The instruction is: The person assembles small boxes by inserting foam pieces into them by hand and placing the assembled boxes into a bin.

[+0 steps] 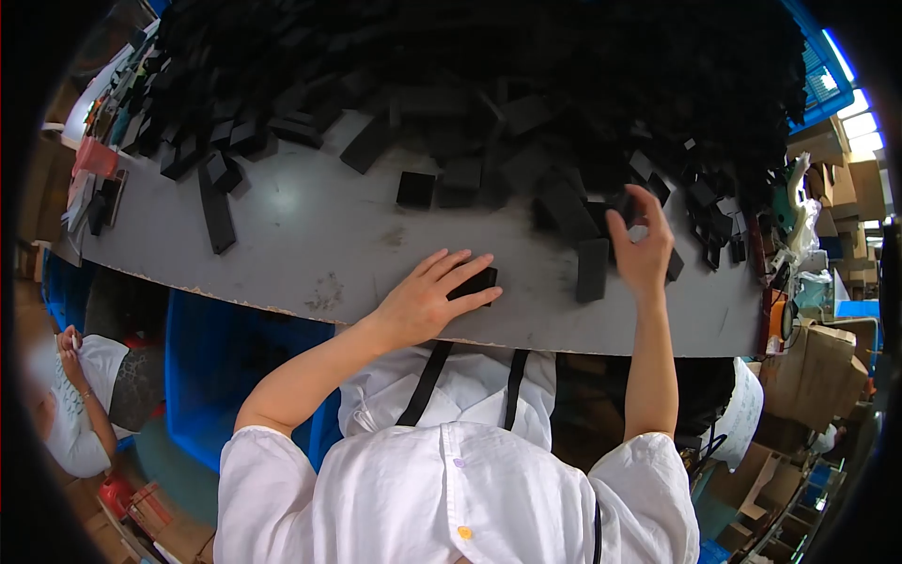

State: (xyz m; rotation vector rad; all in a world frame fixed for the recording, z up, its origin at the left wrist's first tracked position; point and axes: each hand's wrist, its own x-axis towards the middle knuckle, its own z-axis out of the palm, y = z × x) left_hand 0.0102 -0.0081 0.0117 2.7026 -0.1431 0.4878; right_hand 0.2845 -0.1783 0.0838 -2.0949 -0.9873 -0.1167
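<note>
at the left, a long block [216, 209] lies on the surface [282, 226], pointing from the far side toward us. below the surface's near edge, also left, is a blue crate [202, 367]; we should slide pieces well clear of that edge.

farther right, a square block [415, 190] sits just off the near fringe of the dark pile [451, 103], which spreads along the far side.

nearest us, our left hand [423, 301] lies palm down with its fingers spread over the small block [484, 278], thumb and forefinger at either side of it. we cannot tell whether they grip or only steady it. in our judgement a light, flat touch serves best here: enough to stop it skidding, with the thumb guarding its near side.

right of that, a slim block [592, 270] lies just beside our right hand [642, 240], whose thumb and forefinger curve apart at the pile's near fringe. the blocks by those fingertips are dark and blurred, so we cannot tell whether one is held. we would pinch a single block by its sides, and lift rather than drag, since neighbours lean together and could topple.

at the far right, loose pieces [722, 216] crowd close; our wrist should pass clear of them.
</note>
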